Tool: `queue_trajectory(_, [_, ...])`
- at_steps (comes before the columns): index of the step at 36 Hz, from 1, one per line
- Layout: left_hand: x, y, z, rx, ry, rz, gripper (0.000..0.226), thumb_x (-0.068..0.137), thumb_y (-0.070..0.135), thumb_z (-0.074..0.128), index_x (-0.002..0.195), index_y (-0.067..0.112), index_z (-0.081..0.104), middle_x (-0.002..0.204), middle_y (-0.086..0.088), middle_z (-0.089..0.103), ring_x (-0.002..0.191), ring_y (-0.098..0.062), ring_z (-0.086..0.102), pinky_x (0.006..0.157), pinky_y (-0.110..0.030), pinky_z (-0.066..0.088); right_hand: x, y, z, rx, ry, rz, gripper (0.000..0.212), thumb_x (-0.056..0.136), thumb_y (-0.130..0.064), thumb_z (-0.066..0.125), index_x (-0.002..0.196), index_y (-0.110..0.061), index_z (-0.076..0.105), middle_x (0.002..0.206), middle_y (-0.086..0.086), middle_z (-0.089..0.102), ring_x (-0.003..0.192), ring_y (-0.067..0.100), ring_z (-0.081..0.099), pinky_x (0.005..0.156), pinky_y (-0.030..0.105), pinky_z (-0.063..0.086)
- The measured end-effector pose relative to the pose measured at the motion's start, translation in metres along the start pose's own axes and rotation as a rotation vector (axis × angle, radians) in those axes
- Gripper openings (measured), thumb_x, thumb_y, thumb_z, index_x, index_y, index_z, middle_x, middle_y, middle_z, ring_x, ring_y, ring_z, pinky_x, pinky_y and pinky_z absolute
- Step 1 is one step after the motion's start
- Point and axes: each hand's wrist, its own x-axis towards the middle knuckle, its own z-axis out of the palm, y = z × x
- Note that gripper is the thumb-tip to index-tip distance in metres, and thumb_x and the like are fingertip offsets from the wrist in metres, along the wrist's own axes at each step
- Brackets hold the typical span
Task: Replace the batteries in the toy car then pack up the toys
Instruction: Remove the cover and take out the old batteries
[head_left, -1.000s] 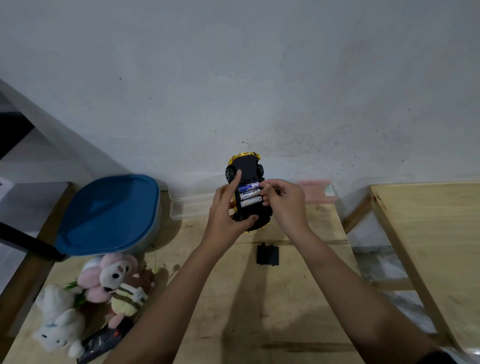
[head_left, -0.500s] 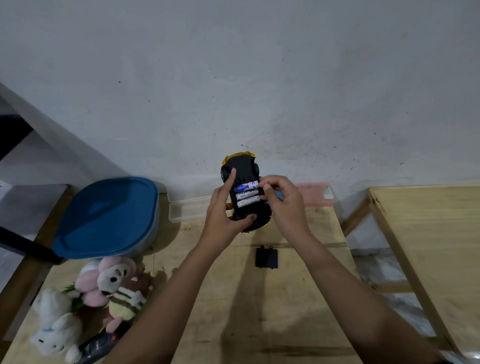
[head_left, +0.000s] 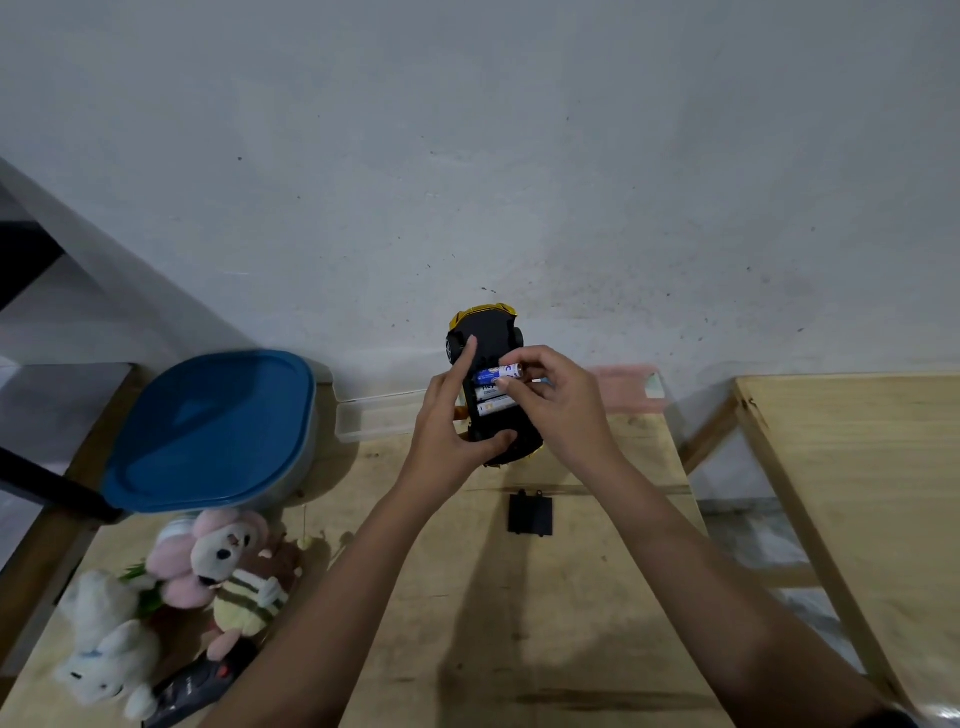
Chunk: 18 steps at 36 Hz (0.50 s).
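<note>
The toy car (head_left: 485, 340), a glossy yellow shell over a matte black plastic underside, is held belly-up above the far edge of the pale wooden table (head_left: 571, 597). The left hand (head_left: 447, 421) grips it. The right hand (head_left: 563, 410) has its fingers (head_left: 524, 358) pinching the blue-labelled cylindrical battery (head_left: 491, 373), topmost of three. A flat black rectangular cover (head_left: 530, 514) lies below on the table. The car has barely moved since the earlier frame, but the right fingers have closed further over the battery's end.

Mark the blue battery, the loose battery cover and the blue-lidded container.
blue battery (head_left: 487, 374), head view, on its blue label
battery cover (head_left: 530, 513), head view, middle of the black panel
blue-lidded container (head_left: 218, 431), head view, centre of the lid
</note>
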Motion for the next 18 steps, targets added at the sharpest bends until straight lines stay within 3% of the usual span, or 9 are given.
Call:
queue_trajectory(2, [0.000,0.000,-0.001,0.001,-0.004,-0.006,0.100,0.071,0.009,0.079,0.146,0.041,0.021,0.123,0.007,0.047,0.112,0.004,0.049,0.092,-0.017,0.046,-0.001,-0.002,0.000,-0.003,0.025,-0.003,0.016,0.084,-0.011,0.065,0.089,-0.026,0.062,0.088,-0.011,0.065,0.087,0.009,0.063,0.080,0.030,0.054])
queue_trajectory(5, [-0.001,-0.001,-0.002,-0.011,-0.006,-0.025,0.101,0.070,0.010,0.080,0.145,0.043,0.022,0.122,0.005,0.047,0.111,0.002,0.049,0.093,-0.020,0.047,-0.001,-0.003,-0.002,0.104,0.099,0.015,0.013,0.090,-0.014,0.059,0.090,-0.027,0.057,0.090,-0.004,0.063,0.089,0.014,0.063,0.079,0.029,0.052])
queue_trajectory(7, [-0.003,-0.004,-0.003,-0.017,-0.003,-0.040,0.101,0.070,0.010,0.080,0.145,0.044,0.022,0.122,0.003,0.047,0.109,0.005,0.050,0.091,-0.017,0.047,0.001,-0.003,-0.005,0.187,0.141,0.024,0.008,0.093,-0.015,0.054,0.093,-0.023,0.055,0.096,0.000,0.062,0.097,0.020,0.064,0.085,0.033,0.053])
queue_trajectory(10, [-0.004,-0.007,-0.003,-0.012,-0.008,-0.056,0.101,0.070,0.010,0.080,0.144,0.045,0.022,0.123,0.003,0.046,0.105,0.012,0.048,0.086,-0.009,0.045,0.005,-0.007,-0.011,0.323,0.182,0.059,0.011,0.095,-0.009,0.047,0.092,-0.016,0.055,0.099,0.006,0.063,0.098,0.019,0.066,0.087,0.028,0.053])
queue_trajectory(14, [-0.004,-0.006,-0.002,-0.009,-0.023,-0.061,0.100,0.071,0.010,0.080,0.144,0.046,0.021,0.123,0.004,0.045,0.102,0.016,0.047,0.081,-0.005,0.044,0.010,-0.012,-0.015,0.535,0.194,0.173,0.022,0.093,0.002,0.035,0.086,-0.010,0.051,0.071,-0.001,0.070,0.082,0.016,0.070,0.082,0.028,0.056])
queue_trajectory(18, [-0.002,-0.003,0.000,-0.034,-0.032,-0.067,0.100,0.072,0.009,0.079,0.141,0.051,0.021,0.123,0.003,0.044,0.102,0.008,0.050,0.081,-0.006,0.044,0.007,-0.011,-0.015,0.594,0.194,0.208,0.029,0.091,0.006,0.028,0.083,-0.010,0.051,0.056,-0.007,0.057,0.061,0.015,0.059,0.066,0.029,0.051])
